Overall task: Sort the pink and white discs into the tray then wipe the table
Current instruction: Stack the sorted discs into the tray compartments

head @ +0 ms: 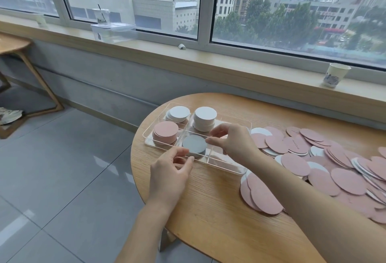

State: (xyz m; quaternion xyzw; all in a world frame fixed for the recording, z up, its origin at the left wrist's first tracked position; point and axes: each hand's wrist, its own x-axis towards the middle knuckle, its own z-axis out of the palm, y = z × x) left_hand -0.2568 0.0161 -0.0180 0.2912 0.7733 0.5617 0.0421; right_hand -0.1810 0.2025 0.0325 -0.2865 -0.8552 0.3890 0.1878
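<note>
A clear compartmented tray (221,164) lies at the left end of the round wooden table (208,216). Two white disc stacks (205,114) fill its far compartments, and a pink stack (166,131) stands at its left. In a near compartment sits another white stack (194,144), shaded grey. My right hand (234,140) pinches this stack's right edge. My left hand (169,171) curls thumb and forefinger at its near left edge, by the tray's front wall. Loose pink and white discs (317,158) spread over the table right of the tray.
The table edge curves just left of the tray, with grey tiled floor below. A paper cup (335,74) stands on the window sill behind the table. A plastic cup and clear box (106,25) sit further left on the sill. Another wooden table (14,47) stands at far left.
</note>
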